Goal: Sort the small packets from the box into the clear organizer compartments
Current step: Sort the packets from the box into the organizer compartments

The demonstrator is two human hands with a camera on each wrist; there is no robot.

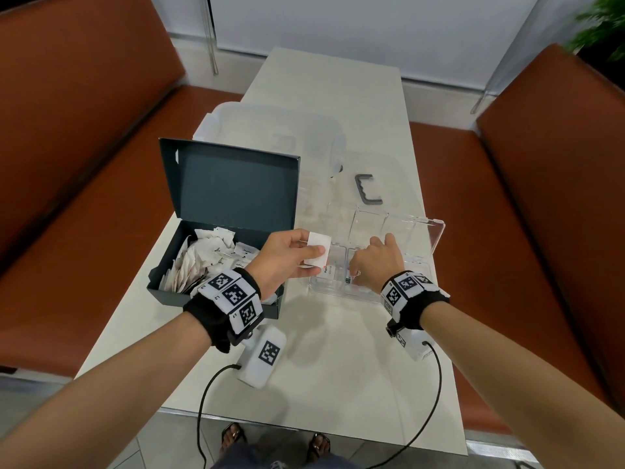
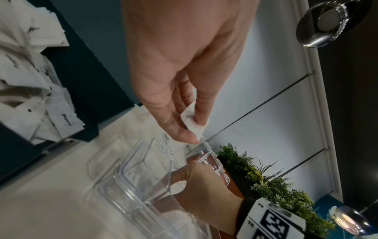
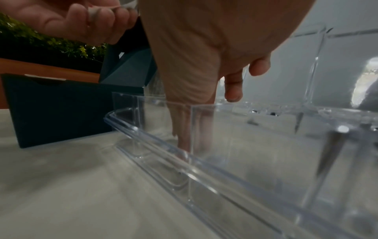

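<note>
The left hand (image 1: 282,262) pinches a small white paper packet (image 1: 317,253) between thumb and fingers, at 9 o'clock of the clear plastic compartmented organizer (image 1: 429,236). The right hand (image 1: 377,264) reaches fingers-down into a near compartment; whether it holds anything, I cannot tell. The open dark teal cardboard box (image 1: 209,194) sits at 9 o'clock.

Organizer (image 1: 436,231): clear, glossy hard plastic. Packets (image 1: 203,258): white matt paper. Box (image 1: 236,184): dark teal matt card. Worktop (image 1: 338,384): pale, smooth, faintly mottled. Bench seats (image 1: 84,113): rust-brown, smooth upholstery. Wristbands (image 1: 209,316): black cloth.
</note>
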